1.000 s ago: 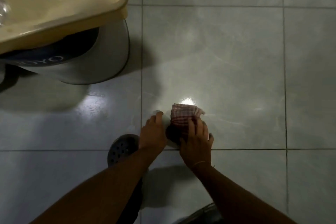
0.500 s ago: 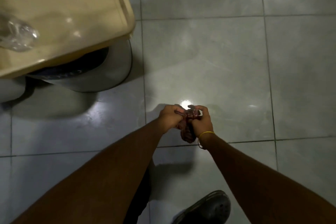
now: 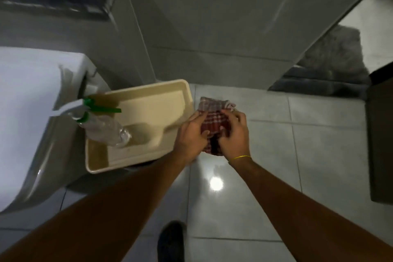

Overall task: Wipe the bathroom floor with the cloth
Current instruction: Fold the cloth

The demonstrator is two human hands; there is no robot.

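Note:
A red-and-white checked cloth (image 3: 214, 117) is bunched up in the air above the grey tiled floor (image 3: 265, 176). My left hand (image 3: 191, 136) grips its left side. My right hand (image 3: 235, 134), with a thin yellow band at the wrist, grips its right side. Both hands are closed around the cloth, and its lower part hangs between them.
A beige plastic tray (image 3: 102, 161) stands just left of my hands and holds a clear spray bottle with a green trigger (image 3: 100, 121). A white toilet (image 3: 27, 117) is at far left. A grey wall (image 3: 223, 17) is ahead, a dark bin (image 3: 380, 144) at right. My shoe (image 3: 171, 240) is below.
The cloth went from lying on the floor under my hands to being lifted and held up in both hands. The view has risen and tilted forward, so the wall and toilet now show.

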